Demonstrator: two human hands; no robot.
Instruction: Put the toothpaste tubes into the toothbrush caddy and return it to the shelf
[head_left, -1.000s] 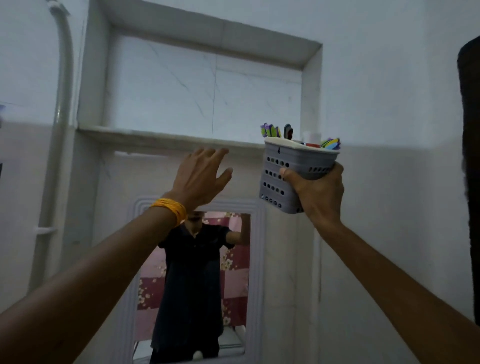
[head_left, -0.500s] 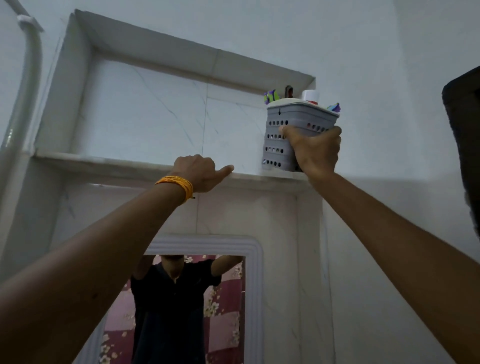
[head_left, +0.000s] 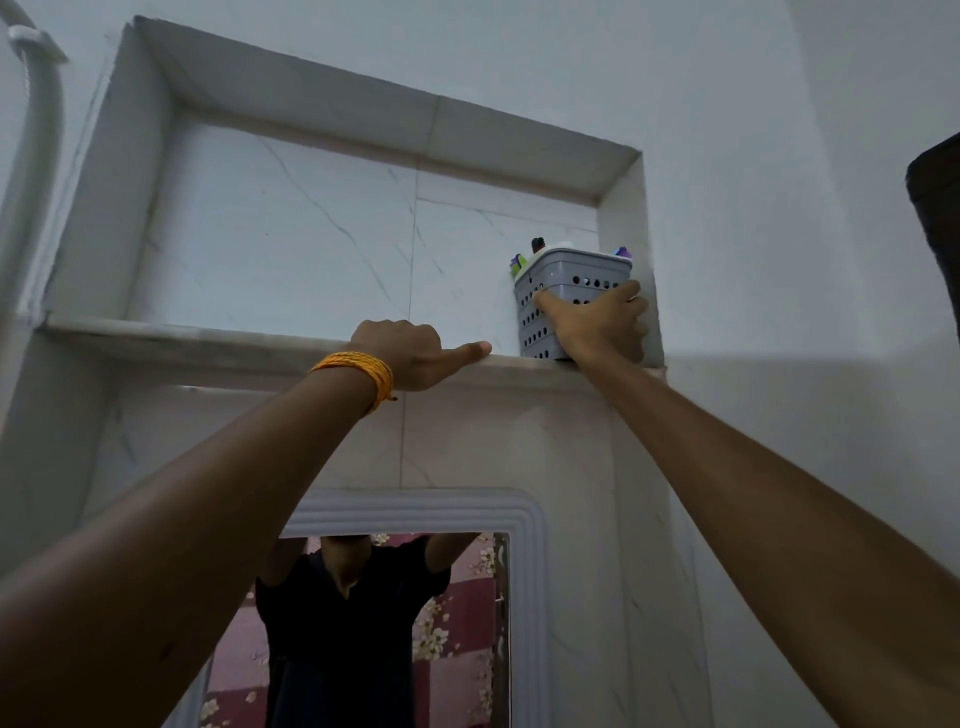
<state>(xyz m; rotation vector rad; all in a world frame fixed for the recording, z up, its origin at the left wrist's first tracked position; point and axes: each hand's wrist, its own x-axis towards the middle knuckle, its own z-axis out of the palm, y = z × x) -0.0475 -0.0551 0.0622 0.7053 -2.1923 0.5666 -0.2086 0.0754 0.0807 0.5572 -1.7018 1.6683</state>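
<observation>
The grey perforated toothbrush caddy (head_left: 571, 275) stands on the marble shelf (head_left: 208, 340) in the right corner of the wall niche. Coloured tips and a white cap poke above its rim; the toothpaste tubes themselves are hidden inside. My right hand (head_left: 597, 325) is wrapped around the caddy's front and lower side. My left hand (head_left: 410, 358), with an orange band at the wrist, grips the shelf's front edge left of the caddy, thumb stretched along the ledge.
The niche's right wall (head_left: 623, 208) is close beside the caddy. A white pipe (head_left: 36, 130) runs up the left wall. Below the shelf hangs a white-framed mirror (head_left: 415, 519) reflecting a person. A dark object (head_left: 940, 208) juts in at the right edge.
My right hand lifted the caddy from below shelf height up into the niche and set it down in the right corner. My left hand closed onto the shelf edge.
</observation>
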